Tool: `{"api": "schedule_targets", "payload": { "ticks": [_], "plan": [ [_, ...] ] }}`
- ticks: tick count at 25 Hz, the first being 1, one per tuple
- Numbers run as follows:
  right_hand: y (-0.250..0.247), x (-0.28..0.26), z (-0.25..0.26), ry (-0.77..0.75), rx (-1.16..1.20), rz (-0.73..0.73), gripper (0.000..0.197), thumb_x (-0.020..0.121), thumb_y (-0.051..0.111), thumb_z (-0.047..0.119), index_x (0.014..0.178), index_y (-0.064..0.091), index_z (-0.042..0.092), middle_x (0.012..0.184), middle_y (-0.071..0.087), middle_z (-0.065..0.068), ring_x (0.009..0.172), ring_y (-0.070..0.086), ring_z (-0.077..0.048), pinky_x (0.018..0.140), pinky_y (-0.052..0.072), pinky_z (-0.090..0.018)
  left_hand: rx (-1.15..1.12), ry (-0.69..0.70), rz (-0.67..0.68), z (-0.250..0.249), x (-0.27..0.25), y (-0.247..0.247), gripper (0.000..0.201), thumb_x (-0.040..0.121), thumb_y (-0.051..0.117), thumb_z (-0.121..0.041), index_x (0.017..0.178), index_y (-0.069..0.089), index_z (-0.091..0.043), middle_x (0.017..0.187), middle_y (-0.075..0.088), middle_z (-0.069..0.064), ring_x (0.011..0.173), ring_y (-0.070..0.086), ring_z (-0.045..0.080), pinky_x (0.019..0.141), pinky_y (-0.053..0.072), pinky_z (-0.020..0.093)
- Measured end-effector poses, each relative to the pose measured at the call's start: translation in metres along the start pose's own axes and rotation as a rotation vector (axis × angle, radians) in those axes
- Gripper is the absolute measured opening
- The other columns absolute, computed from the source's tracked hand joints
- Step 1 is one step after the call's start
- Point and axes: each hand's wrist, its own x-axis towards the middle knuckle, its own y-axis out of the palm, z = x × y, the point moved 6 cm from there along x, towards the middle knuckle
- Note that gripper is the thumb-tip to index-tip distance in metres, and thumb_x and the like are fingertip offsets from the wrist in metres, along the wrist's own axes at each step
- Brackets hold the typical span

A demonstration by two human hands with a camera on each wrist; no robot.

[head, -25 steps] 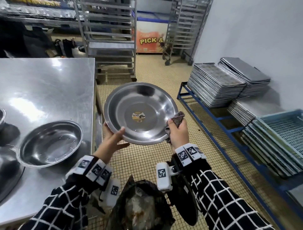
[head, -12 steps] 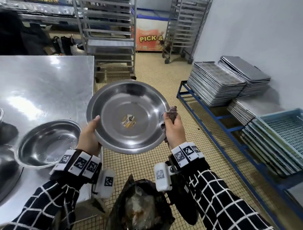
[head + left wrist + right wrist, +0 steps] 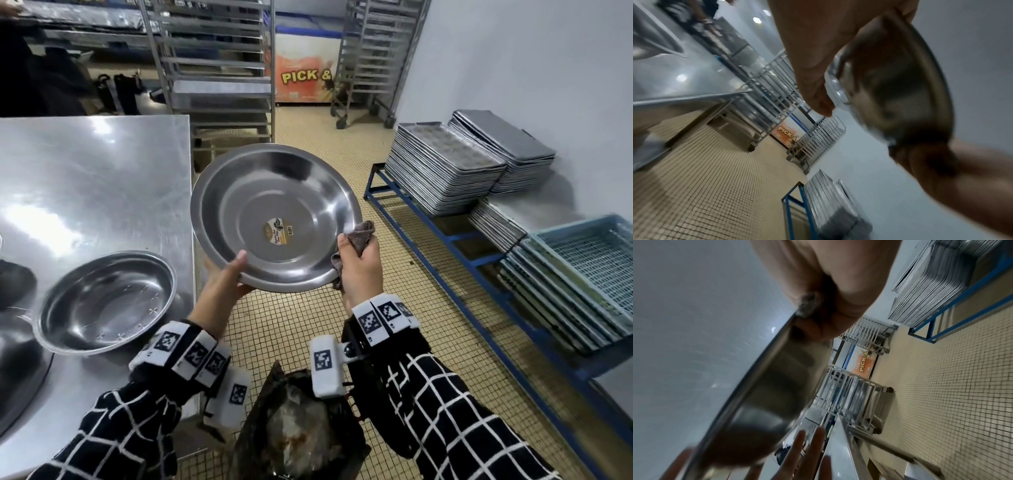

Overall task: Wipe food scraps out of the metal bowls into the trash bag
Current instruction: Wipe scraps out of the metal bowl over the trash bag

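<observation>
Your left hand (image 3: 222, 287) pinches the shiny round steel bowl (image 3: 274, 192) by its near rim; your right hand (image 3: 361, 274) clamps a crumpled brownish cloth (image 3: 359, 231) against its right rim, in the air past the dark trash bag (image 3: 298, 438).

Two hands (image 3: 222, 287) (image 3: 361, 274), one rag (image 3: 359, 236), one trash bag (image 3: 301, 435)

Tiled floor (image 3: 301, 325), steel table (image 3: 102, 178), wheeled racks (image 3: 219, 68), grey wall (image 3: 513, 51).
</observation>
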Motion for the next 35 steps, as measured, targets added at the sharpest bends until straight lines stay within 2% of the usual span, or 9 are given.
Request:
{"api": "schedule_targets", "payload": {
  "ticks": [3,8,13,15,18,24,31,33,35],
  "plan": [
    [-0.006,-0.003,0.007,0.015,-0.082,0.129,0.022,0.093,0.056,0.025,0.113,0.054,0.015,0.094,0.064,0.002,0.073,0.06,-0.006,0.059,0.045,-0.014,-0.136,0.094,0.025,-0.029,0.002,-0.028,0.047,0.091,0.049,-0.05,0.122,0.058,-0.016,0.109,0.069,0.005,0.1,0.066,0.022,0.084,0.055,0.037],
    [0.015,-0.018,0.002,-0.014,-0.15,0.239,0.025,0.093,0.054,0.035,0.109,0.056,0.016,0.092,0.066,0.0,0.075,0.061,-0.008,0.065,0.047,-0.019,-0.106,0.027,-0.045,-0.041,-0.018,-0.061,0.043,0.096,0.04,-0.044,0.124,0.058,-0.016,0.114,0.068,0.013,0.099,0.068,0.023,0.083,0.048,0.038],
    [0.071,-0.041,-0.018,0.034,-0.067,0.364,0.023,0.094,0.053,0.033,0.11,0.055,0.017,0.099,0.067,0.0,0.088,0.065,-0.014,0.073,0.05,-0.025,0.104,0.159,-0.515,-0.053,-0.062,-0.132,0.027,0.094,0.049,-0.027,0.117,0.058,-0.016,0.105,0.067,0.004,0.094,0.065,0.016,0.076,0.048,0.026],
    [0.098,-0.045,-0.016,0.02,-0.054,0.437,0.022,0.095,0.053,0.031,0.11,0.054,0.015,0.096,0.066,0.0,0.085,0.064,-0.014,0.074,0.051,-0.027,0.303,0.182,-0.637,-0.068,-0.078,-0.153,0.013,0.094,0.048,-0.022,0.103,0.057,-0.02,0.093,0.062,-0.001,0.091,0.06,0.02,0.074,0.045,0.024],
    [0.15,-0.053,-0.016,-0.002,-0.073,0.531,0.021,0.095,0.054,0.024,0.111,0.053,0.011,0.087,0.062,0.003,0.072,0.059,-0.008,0.064,0.047,-0.023,0.599,0.15,-0.728,-0.09,-0.097,-0.188,0.016,0.096,0.046,-0.015,0.111,0.05,-0.016,0.088,0.056,-0.003,0.079,0.057,0.016,0.066,0.043,0.01],
    [0.254,-0.047,-0.026,-0.023,-0.134,0.591,0.02,0.092,0.056,0.016,0.11,0.055,0.008,0.088,0.064,-0.001,0.075,0.062,-0.016,0.065,0.052,-0.028,0.667,-0.044,-0.574,-0.107,-0.081,-0.298,0.03,0.086,0.059,-0.028,0.114,0.054,-0.018,0.105,0.063,0.022,0.089,0.065,0.041,0.079,0.054,0.058],
    [0.375,-0.006,-0.027,-0.088,-0.377,0.58,0.025,0.097,0.05,0.019,0.119,0.051,0.006,0.088,0.057,0.004,0.064,0.051,-0.002,0.039,0.038,-0.006,0.698,-0.161,-0.423,-0.13,-0.001,-0.4,0.025,0.094,0.057,-0.017,0.119,0.055,-0.014,0.094,0.058,0.004,0.082,0.055,0.016,0.07,0.048,0.027],
    [0.405,0.017,-0.028,-0.091,-0.441,0.547,0.027,0.097,0.05,0.02,0.121,0.051,0.008,0.099,0.061,-0.002,0.065,0.054,-0.005,0.045,0.042,-0.01,0.716,-0.21,-0.311,-0.135,0.031,-0.42,0.019,0.089,0.064,-0.025,0.106,0.059,-0.019,0.094,0.061,0.006,0.082,0.054,0.021,0.073,0.047,0.031],
    [0.428,0.038,-0.031,-0.085,-0.519,0.513,0.03,0.096,0.052,0.019,0.123,0.049,0.008,0.104,0.062,-0.005,0.074,0.058,-0.014,0.058,0.048,-0.021,0.735,-0.278,-0.205,-0.126,0.069,-0.443,0.048,0.07,0.079,-0.042,0.109,0.062,-0.018,0.103,0.069,0.011,0.094,0.061,0.033,0.09,0.047,0.05]
  ]
}}
